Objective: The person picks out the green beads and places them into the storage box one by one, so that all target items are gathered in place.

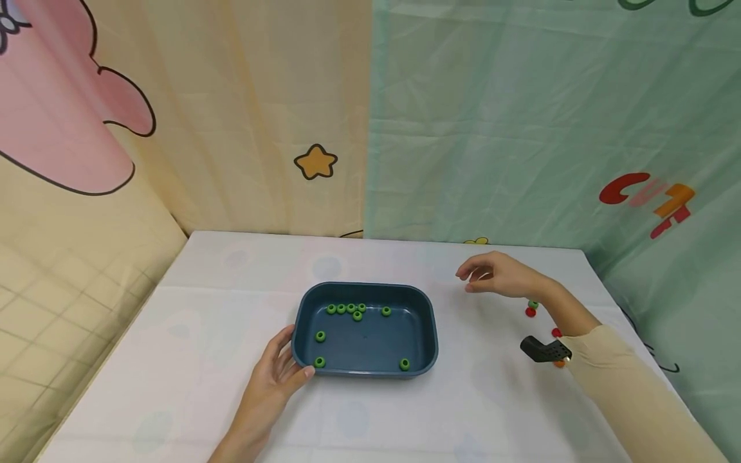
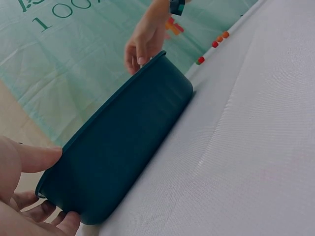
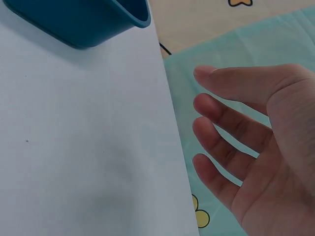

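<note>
A dark blue rectangular tray (image 1: 365, 350) sits on the white table, with several green beads (image 1: 357, 316) scattered over its floor. My left hand (image 1: 272, 370) grips the tray's left end, thumb at the near corner of the rim and fingers along the outer wall. In the left wrist view that thumb (image 2: 42, 158) presses against the rim while the fingertips curl beneath it. My right hand (image 1: 500, 274) hovers to the right of the tray with loosely bent fingers. The right wrist view shows nothing between its thumb and fingers (image 3: 229, 152).
Under and beside the right forearm lie a few beads: a green bead (image 1: 533, 304), a red bead (image 1: 530, 312) and an orange bead (image 1: 559, 364). A black wrist strap piece (image 1: 544, 349) juts from the right sleeve. Printed curtains (image 1: 521, 128) hang behind the white table (image 1: 220, 308).
</note>
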`<state>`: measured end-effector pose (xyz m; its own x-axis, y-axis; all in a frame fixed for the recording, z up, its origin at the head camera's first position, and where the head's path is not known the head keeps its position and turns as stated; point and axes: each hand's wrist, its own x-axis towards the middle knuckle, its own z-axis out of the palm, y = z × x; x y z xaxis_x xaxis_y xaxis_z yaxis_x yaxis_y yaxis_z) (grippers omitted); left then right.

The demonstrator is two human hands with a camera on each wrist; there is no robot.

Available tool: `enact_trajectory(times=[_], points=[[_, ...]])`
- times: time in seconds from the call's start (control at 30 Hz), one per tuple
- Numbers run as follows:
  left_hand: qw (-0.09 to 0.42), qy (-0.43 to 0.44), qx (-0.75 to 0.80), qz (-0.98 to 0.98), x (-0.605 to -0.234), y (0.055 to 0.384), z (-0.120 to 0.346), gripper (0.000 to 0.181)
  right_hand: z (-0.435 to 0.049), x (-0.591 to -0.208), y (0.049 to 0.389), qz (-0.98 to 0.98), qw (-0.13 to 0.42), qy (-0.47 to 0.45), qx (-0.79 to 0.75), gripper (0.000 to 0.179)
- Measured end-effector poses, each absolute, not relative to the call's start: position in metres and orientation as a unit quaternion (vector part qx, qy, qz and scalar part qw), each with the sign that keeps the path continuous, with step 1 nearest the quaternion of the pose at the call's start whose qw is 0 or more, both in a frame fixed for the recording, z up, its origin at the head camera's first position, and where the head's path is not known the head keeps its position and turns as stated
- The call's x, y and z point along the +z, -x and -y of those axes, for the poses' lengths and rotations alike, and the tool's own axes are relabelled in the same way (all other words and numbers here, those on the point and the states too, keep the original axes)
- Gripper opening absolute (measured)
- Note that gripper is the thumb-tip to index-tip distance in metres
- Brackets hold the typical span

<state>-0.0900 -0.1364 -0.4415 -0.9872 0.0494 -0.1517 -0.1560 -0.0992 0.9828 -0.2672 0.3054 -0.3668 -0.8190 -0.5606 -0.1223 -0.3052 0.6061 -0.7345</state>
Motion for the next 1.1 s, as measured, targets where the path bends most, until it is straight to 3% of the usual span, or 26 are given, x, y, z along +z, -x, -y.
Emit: enact_trajectory(times=[1.1], points=[[0.067,0.036,0.745,-0.663,-0.442,0.089,0.136,0.085,-0.408,-0.392,0.251,-0.919,0.153,0.101,-0.349,0.036]])
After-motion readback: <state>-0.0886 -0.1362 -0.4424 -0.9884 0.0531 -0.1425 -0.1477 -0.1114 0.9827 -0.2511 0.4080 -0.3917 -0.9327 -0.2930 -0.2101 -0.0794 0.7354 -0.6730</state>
